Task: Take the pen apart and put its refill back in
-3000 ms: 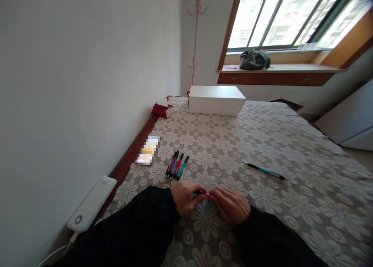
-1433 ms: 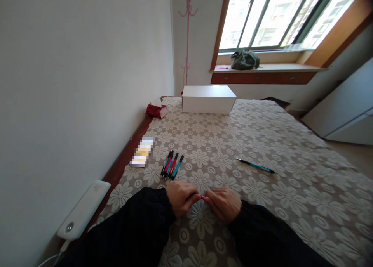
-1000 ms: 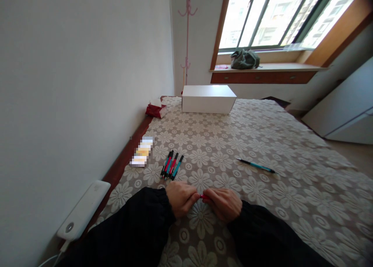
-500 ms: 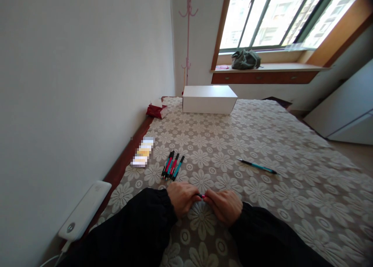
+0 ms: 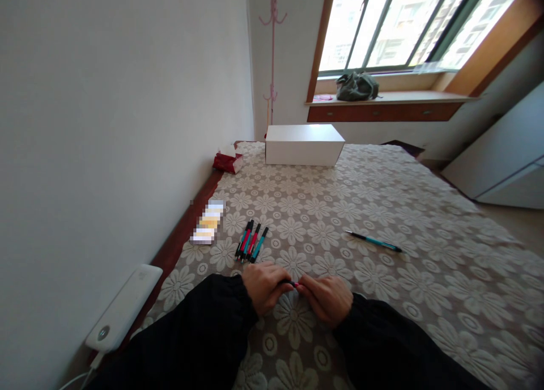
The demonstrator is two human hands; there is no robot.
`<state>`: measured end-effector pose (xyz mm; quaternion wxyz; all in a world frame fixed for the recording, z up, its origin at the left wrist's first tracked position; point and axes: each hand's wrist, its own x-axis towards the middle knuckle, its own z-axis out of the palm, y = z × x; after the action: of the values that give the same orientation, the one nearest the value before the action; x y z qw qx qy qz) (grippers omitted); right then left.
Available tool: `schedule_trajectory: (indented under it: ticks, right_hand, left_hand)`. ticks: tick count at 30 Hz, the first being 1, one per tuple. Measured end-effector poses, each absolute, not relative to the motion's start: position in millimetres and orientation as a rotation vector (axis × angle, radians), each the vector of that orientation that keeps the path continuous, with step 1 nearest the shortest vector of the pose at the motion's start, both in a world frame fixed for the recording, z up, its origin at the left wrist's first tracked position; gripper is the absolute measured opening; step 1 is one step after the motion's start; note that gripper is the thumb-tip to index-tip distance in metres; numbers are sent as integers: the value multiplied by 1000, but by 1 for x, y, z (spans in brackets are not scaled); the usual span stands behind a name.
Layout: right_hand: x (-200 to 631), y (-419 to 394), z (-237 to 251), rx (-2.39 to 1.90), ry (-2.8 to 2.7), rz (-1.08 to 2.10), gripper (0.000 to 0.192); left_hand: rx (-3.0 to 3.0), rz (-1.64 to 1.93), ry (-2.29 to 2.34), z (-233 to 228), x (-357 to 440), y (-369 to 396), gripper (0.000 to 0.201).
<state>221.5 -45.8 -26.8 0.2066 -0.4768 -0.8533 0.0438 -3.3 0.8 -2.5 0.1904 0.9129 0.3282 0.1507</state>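
Between my two hands is a pink and black pen [image 5: 294, 284], mostly hidden by the fingers. My left hand [image 5: 264, 288] is closed on its black part, and my right hand [image 5: 325, 298] pinches the pink part. Just beyond my left hand several red, teal and black pens [image 5: 251, 242] lie side by side on the flowered cloth [image 5: 293, 231]. A single teal and black pen [image 5: 374, 241] lies apart on the right, beyond my right hand.
A white box [image 5: 304, 146] stands at the far end, with a red tissue pack [image 5: 228, 161] to its left. Along the left wall are a blurred-out card [image 5: 209, 222] and a white power strip [image 5: 124, 306] with a cable. A dark bag [image 5: 357, 87] sits on the windowsill.
Slightly more of the black part shows between my fingers. Both hands keep nearly the same place, and the other pens have not moved.
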Motion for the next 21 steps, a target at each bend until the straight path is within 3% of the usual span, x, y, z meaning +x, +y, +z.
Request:
schedule_trajectory:
  ticks: [4, 11, 21]
  right_hand:
    - [220, -47, -30, -1284, -2373, 69, 38]
    - [218, -44, -22, -1143, -2347, 23, 42]
    - [220, -45, -21, -1225, -2285, 109, 33]
  left_hand:
    - [2619, 394, 911, -3, -2, 1, 29]
    - [2617, 410, 938, -3, -1, 0, 49]
    - [2419, 563, 969, 5, -4, -1, 18]
